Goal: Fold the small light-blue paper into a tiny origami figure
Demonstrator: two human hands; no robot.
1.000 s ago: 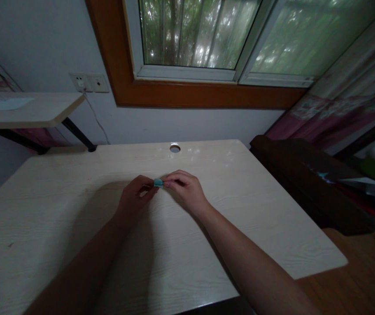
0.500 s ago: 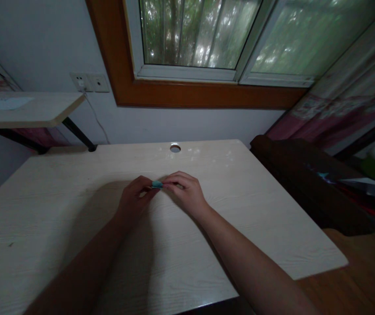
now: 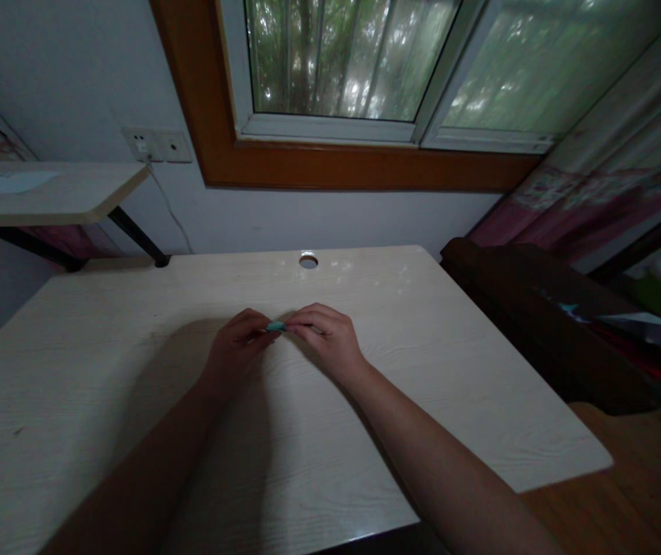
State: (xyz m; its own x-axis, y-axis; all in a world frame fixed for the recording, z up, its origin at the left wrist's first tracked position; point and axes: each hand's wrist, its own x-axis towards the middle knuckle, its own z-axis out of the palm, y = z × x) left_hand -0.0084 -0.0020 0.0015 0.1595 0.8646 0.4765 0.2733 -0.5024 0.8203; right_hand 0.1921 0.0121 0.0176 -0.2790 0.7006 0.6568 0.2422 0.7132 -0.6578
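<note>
Pinching sm. teal piece [image 3: 275,327] w/ L grip [image 3: 236,343] & R grip [image 3: 328,336] over counter [image 3: 451,347]; could drop it if pinched loosely.

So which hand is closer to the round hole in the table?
The right hand: it sits just this side of the hole. The left hand, at the teal thing's other end, is farther left.
</note>
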